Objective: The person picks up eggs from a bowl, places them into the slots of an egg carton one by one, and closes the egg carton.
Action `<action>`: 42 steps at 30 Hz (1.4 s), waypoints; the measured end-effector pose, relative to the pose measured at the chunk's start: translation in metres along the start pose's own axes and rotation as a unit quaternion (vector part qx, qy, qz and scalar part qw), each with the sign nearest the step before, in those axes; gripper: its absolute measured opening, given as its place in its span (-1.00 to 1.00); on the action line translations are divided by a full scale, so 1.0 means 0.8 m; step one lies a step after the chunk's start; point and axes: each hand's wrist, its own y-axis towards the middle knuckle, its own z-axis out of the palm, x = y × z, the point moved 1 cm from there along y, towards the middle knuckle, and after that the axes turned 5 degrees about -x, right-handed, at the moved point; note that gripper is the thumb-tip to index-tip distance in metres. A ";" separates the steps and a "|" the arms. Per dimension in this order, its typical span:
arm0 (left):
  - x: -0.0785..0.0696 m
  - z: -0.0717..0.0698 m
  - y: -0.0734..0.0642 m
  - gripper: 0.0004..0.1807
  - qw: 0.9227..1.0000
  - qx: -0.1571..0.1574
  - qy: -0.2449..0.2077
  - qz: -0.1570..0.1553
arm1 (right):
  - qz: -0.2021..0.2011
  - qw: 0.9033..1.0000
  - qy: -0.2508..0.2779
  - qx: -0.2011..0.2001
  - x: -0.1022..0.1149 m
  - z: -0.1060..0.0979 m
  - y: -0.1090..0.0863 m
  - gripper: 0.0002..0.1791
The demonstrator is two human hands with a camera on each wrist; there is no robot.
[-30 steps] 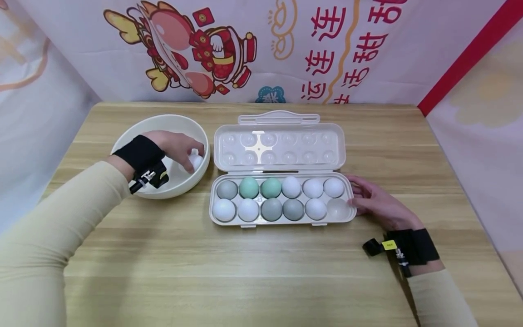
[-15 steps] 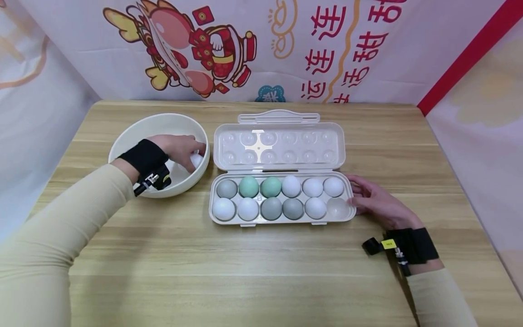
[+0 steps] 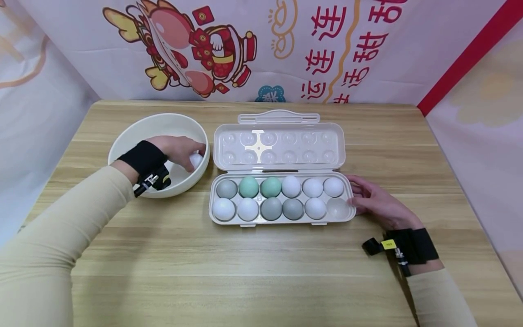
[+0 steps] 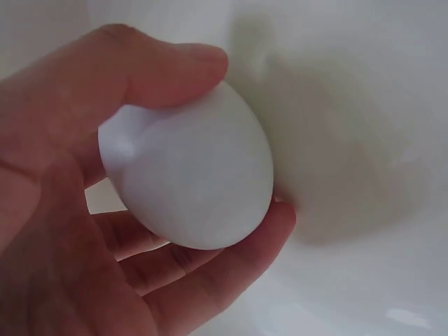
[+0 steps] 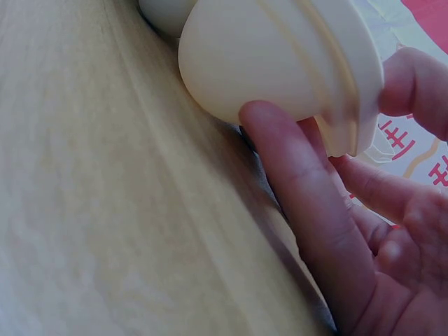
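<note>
Inside the white bowl [image 3: 122,141], at its right side, my left hand [image 3: 177,150] holds a white egg [image 3: 196,160]. In the left wrist view the thumb lies over this egg [image 4: 192,164] and the fingers curl beneath it. A plastic egg box [image 3: 282,221] lies with its lid [image 3: 279,145] laid back. White, grey and green eggs fill two rows of its cups, and the bare front-right cup [image 3: 338,209] shows. My right hand [image 3: 377,202] grips the box's right end, thumb at the rim [image 5: 353,91], other fingers under it.
Both containers stand on a wood-grain table [image 3: 261,272]. Behind it hangs a white printed cloth [image 3: 261,50] with red characters and a cartoon figure. White cloth also borders the left and right sides.
Over the last second my left hand shifts very slightly inside the bowl, still around the egg, and the bowl shifts slightly left. The right hand and egg box stay in place.
</note>
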 end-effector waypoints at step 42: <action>0.005 -0.023 -0.058 -0.64 0.999 -0.035 0.023 -0.034 | 0.004 1.000 -0.022 -0.011 0.002 -0.001 -0.001 -0.23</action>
